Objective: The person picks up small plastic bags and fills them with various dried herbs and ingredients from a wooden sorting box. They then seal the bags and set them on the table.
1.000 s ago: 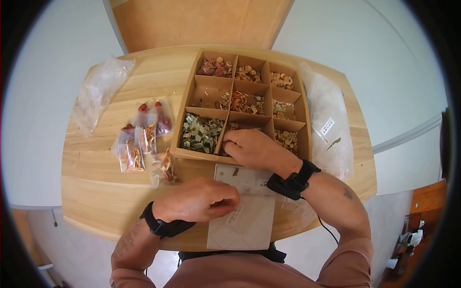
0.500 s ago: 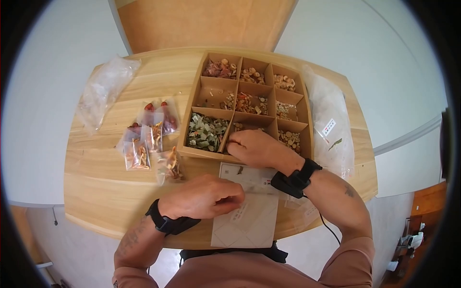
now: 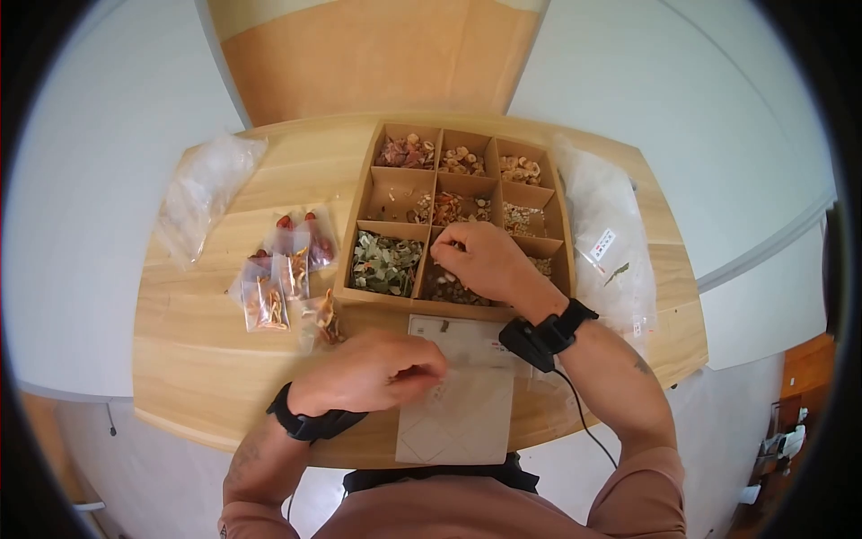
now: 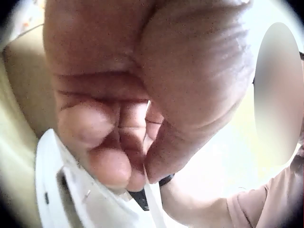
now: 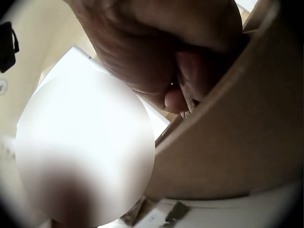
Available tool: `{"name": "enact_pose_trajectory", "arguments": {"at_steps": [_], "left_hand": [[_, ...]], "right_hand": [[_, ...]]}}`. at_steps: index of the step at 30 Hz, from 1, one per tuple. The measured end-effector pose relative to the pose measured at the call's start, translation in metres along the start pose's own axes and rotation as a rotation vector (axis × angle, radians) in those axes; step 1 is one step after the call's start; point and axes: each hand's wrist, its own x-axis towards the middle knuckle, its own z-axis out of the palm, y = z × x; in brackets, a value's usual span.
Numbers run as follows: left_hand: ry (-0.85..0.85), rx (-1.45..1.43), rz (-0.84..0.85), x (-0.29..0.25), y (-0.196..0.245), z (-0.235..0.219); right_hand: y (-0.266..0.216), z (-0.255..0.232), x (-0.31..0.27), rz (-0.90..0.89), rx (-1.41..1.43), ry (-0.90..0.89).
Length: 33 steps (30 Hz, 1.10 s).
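Note:
My left hand pinches the edge of a clear bag between thumb and fingers, low in front of the cardboard box. The bag's body is faint over the white sheets. Above the box's front middle compartment, my right hand has its fingers curled down. A thin pale dried piece shows between its fingertips in the right wrist view. Small dried slices lie below that hand, partly covered by it. Green leaf pieces fill the front left compartment.
Several small filled bags lie left of the box, some with red dates. A large crumpled plastic bag is at the far left. Another, labelled large bag lies right of the box. Dividers stand between compartments.
My right hand has risen out of the front middle compartment, uncovering more of the slices. My left hand keeps nearly the same place over the sheets. The head view has shifted slightly.

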Motion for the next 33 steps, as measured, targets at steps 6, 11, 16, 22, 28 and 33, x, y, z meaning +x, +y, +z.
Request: {"name": "enact_pose_trajectory", "arguments": {"at_steps": [6,11,16,22,28,33], "left_hand": [[0.261,0.093,-0.058,0.004,0.026,-0.027],[0.443,0.221,-0.129,0.023,0.027,-0.031],[0.526,0.290,-0.120,0.047,0.012,-0.019],[0.650,0.497,0.017,0.071,0.000,-0.009],[0.706,0.606,0.073,0.076,-0.007,0.007],[0.652,0.637,0.034,0.068,-0.013,0.023]], "right_hand": [[-0.016,-0.015,-0.003,0.260,0.742,0.086],[-0.007,-0.024,-0.004,0.189,1.208,0.282],[-0.013,-0.034,-0.005,0.103,1.475,0.398],[-0.013,-0.033,0.001,-0.004,1.653,0.440],[-0.020,-0.020,0.006,-0.028,1.767,0.490],[-0.020,-0.006,0.002,0.025,1.753,0.566]]}}
